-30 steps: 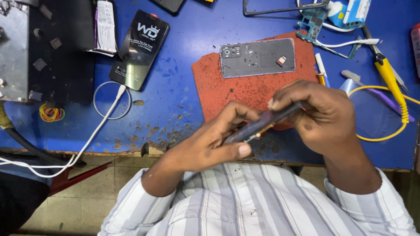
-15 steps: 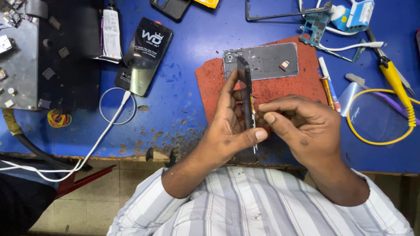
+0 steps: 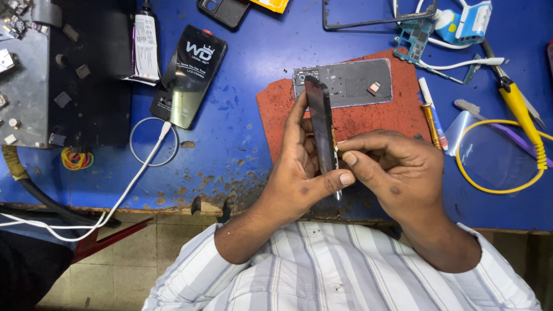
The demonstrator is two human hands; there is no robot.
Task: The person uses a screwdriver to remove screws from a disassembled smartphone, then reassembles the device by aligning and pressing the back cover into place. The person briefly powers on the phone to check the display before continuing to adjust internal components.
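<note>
— Where is the thin black phone body (image 3: 321, 124)?

— In the middle of the frame, standing on its edge above the red rubber mat (image 3: 276, 109). The left hand (image 3: 299, 173) wraps around it, with the thumb pressed on the lower end.

— And the right hand (image 3: 391, 173)?

— Its grip is pinched together against the phone's right edge. I cannot tell if it holds anything tiny.

— What lies behind?

— A flat grey phone back plate (image 3: 351, 83) on the mat. A boxed black screen (image 3: 187, 78) lies upper left on the blue tabletop (image 3: 242, 46), and a yellow-handled tool (image 3: 521, 109) far right.
</note>
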